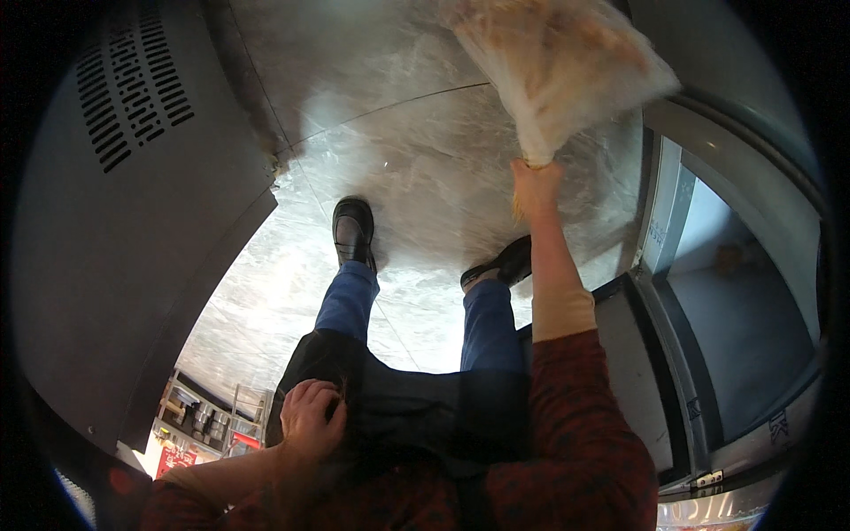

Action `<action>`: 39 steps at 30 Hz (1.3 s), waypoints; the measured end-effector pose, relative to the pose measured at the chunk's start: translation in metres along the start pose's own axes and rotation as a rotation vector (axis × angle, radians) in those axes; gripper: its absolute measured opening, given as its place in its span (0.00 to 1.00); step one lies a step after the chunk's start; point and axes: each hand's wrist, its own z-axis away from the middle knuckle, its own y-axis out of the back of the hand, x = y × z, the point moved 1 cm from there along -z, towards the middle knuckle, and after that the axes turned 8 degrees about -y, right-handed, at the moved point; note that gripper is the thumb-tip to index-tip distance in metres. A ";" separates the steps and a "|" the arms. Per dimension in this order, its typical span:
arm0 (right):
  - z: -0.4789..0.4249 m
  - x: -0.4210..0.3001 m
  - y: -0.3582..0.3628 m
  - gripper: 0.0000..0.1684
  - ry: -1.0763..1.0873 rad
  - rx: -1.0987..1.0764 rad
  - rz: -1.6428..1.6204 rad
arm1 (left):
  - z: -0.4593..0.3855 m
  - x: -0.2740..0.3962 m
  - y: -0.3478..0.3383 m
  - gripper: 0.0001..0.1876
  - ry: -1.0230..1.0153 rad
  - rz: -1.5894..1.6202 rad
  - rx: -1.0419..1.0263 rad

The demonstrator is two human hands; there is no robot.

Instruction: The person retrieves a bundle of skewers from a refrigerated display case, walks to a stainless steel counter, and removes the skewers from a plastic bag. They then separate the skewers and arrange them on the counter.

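Observation:
My right hand (536, 186) is closed around the gathered neck of a cloudy plastic bag (564, 73). Orange-brown and pale contents show through the plastic, though blur hides what they are. The bag spreads out beyond the hand, above the floor, and its upper part runs off the picture's top edge. Yellowish strands hang at the hand beside the bag's neck. My left hand (313, 413) rests against the dark apron (412, 405), its fingers curled; whether they hold anything cannot be made out.
Grey marbled floor tiles (412, 159) lie around my black shoes. At left stands a dark cabinet panel (153, 232) with vent slots. A metal-framed unit with an open compartment (737, 299) is at right. Shelves with metal containers (209, 421) show at lower left.

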 end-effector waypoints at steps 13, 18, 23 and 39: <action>-0.018 0.017 0.013 0.26 0.075 0.198 0.968 | -0.002 0.002 0.002 0.04 -0.014 0.012 0.006; 0.003 0.033 -0.004 0.27 0.174 0.156 0.960 | -0.002 0.002 0.001 0.05 -0.031 0.020 0.000; 0.028 0.026 -0.014 0.25 0.119 -0.198 0.563 | 0.004 -0.004 -0.002 0.05 -0.032 0.021 0.002; 0.058 -0.047 -0.032 0.06 -0.237 -0.710 -0.696 | 0.006 -0.009 -0.007 0.05 -0.018 0.004 -0.018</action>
